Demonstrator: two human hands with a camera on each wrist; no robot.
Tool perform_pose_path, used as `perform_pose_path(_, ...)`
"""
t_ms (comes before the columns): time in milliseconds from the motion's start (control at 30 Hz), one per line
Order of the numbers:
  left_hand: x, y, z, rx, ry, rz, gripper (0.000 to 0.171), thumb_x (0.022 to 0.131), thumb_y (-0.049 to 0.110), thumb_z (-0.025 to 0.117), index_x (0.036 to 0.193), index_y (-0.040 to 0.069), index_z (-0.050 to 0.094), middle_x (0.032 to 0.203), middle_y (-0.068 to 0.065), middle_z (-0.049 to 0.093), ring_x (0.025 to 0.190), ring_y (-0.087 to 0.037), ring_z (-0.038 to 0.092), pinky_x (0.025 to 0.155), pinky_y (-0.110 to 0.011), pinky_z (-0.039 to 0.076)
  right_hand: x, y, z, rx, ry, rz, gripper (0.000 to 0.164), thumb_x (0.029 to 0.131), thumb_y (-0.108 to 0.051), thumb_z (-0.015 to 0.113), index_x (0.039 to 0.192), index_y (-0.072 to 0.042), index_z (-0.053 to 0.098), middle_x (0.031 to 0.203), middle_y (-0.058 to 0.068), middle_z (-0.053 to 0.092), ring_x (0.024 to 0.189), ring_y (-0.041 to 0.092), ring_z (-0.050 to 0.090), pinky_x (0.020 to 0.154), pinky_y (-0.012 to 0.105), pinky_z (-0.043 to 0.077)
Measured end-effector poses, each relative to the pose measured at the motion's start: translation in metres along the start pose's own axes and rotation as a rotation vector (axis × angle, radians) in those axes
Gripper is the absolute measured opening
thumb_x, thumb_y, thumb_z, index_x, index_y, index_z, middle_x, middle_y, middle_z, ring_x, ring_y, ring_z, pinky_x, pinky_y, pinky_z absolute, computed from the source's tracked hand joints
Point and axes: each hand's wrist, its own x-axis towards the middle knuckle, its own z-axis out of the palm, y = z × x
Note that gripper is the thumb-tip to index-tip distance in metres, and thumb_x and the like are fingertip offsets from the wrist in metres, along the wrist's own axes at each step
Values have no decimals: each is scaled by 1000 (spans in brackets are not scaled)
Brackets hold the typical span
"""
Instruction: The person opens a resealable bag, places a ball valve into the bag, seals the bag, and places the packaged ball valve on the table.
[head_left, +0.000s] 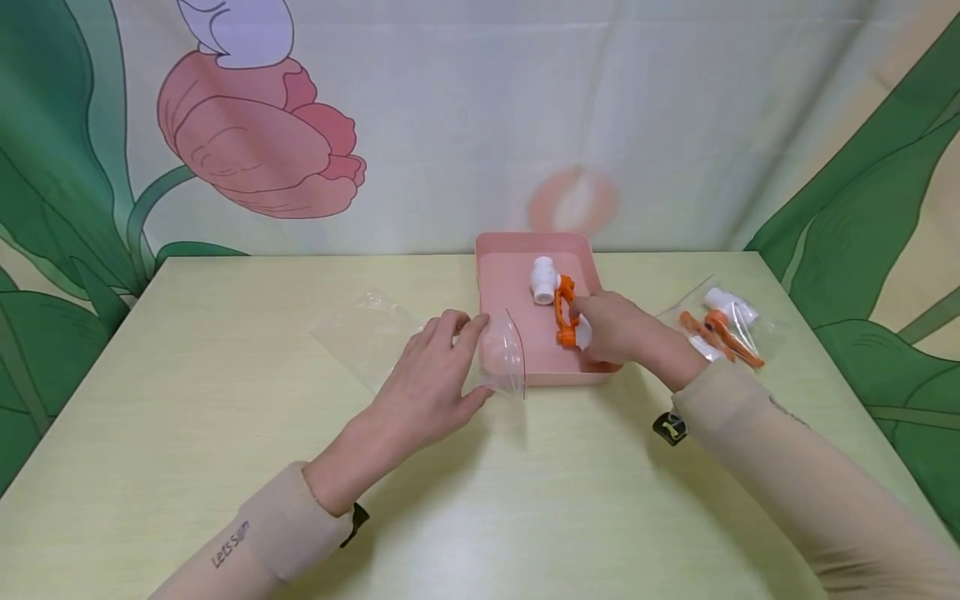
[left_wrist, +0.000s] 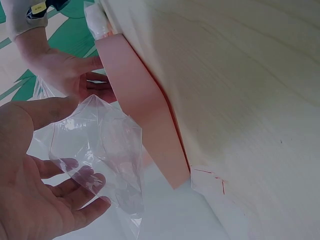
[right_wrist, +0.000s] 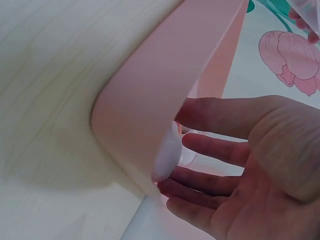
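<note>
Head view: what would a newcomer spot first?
Probably the orange part, vivid against the pink tray near centre, with the right hand at its near end. Next, the big pink flower on the backdrop, upper left. Then the clear bag in the left hand, at the tray's near left.

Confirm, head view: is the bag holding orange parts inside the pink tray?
No, the filled bag lies on the table, to the right of the pink tray.

Room over far-left table (head_left: pixel 225 325); tray walls (head_left: pixel 566 379), bagged parts (head_left: pixel 718 320) obstruct right.
</note>
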Motion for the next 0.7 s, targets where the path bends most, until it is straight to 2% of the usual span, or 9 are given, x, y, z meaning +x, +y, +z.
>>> perform_pose_path(200,1,0,1,2,-8,-2,76,86,25,84,147,-4,47,128,-17,51,113,-33,54,96,-47,49,-2,-4,0,-3,-4,-28,52,82,-2,82,129,-2,59,111,16,60,100,30,55,64,29,54)
perform_pose_path(433,1,-1,1,3,-3,4,76,87,25,83,147,-5,48,127,-17,52,112,-33,54,95,-47,49,-1,-5,5,-22,25,-34,63,78,-13,90,132,-2,58,120,18,54,110,34,47,85,40,53)
perform_pose_path(533,1,-1,1,5,-9,2,76,87,25,84,147,-5,48,128,-17,52,111,-32,54,94,-46,50,0,-7,7,-15,24,-16,61,79,-14,89,130,-1,58,127,19,48,113,35,45,86,40,54)
perform_pose_path(700,0,-1,1,11,-16,3,76,86,25,84,147,-5,48,128,-17,52,111,-32,54,95,-46,49,1,-8,8,24,43,-11,54,77,-13,90,120,1,62,124,19,44,109,34,47,81,37,55)
